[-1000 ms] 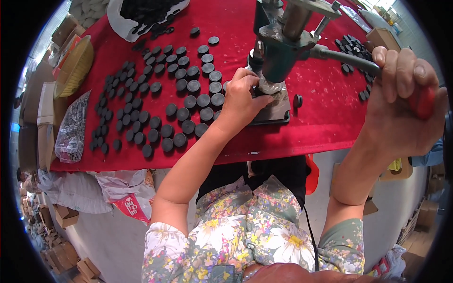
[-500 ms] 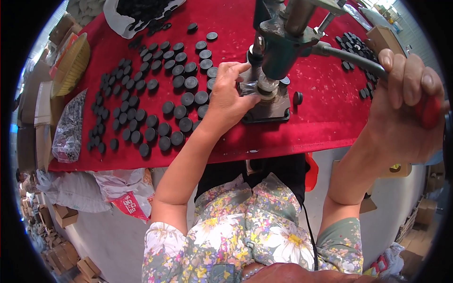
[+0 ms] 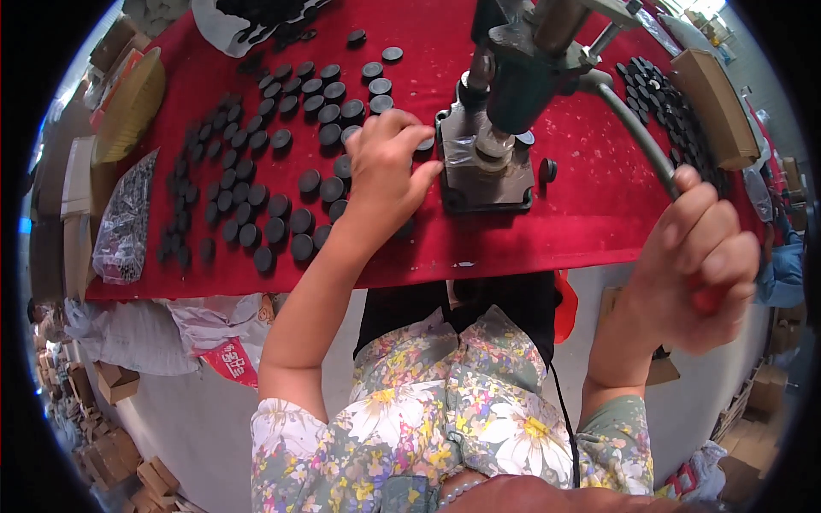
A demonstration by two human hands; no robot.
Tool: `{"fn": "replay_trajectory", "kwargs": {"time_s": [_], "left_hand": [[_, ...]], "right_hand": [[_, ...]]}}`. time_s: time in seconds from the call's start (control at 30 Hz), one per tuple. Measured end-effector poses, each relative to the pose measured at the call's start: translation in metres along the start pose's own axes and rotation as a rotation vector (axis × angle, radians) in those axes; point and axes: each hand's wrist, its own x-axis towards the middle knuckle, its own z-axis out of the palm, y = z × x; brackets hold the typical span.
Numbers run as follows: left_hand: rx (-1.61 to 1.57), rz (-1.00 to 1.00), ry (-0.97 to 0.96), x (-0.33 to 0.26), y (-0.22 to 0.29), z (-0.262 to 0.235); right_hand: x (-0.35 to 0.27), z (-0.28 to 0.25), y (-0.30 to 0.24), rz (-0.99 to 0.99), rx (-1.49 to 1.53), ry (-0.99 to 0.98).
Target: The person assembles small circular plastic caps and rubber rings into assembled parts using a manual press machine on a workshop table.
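In front of me stands a dark green hand press [image 3: 522, 81] with a flat metal base [image 3: 483, 184]. Its ram [image 3: 493, 144] is down close over the base, so what lies directly beneath is hard to make out. My right hand [image 3: 697, 265] is wrapped round the red grip of the press lever [image 3: 637, 128]. Just left of the base is my left hand [image 3: 389, 162], thumb and fingers apart. A black round cap [image 3: 425, 145] shows by its fingertips; it seems to lie on the cloth. Many similar black caps [image 3: 301, 221] spread to the left.
Red cloth [image 3: 547, 244] covers the table. At the back left lies a white bag [image 3: 224, 34] of black pieces; a clear bag [image 3: 126, 227] and yellow basket [image 3: 137, 111] line the left edge. More caps [image 3: 654, 90] and a cardboard box [image 3: 717, 107] are at right.
My left hand has drawn back leftward from the press base, its fingers now off it. My right hand and the lever have come lower and nearer to me.
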Motion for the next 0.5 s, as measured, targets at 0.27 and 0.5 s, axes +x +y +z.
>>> {"fn": "replay_trajectory", "kwargs": {"time_s": [0.27, 0.5], "left_hand": [[0.276, -0.089, -0.268, 0.018, -0.028, 0.02], [0.004, -0.054, -0.08, 0.01, -0.001, 0.012]], "right_hand": [[0.076, -0.032, 0.015, 0.006, 0.298, -0.266], [0.075, -0.026, 0.015, -0.078, 0.24, -0.27]]}}
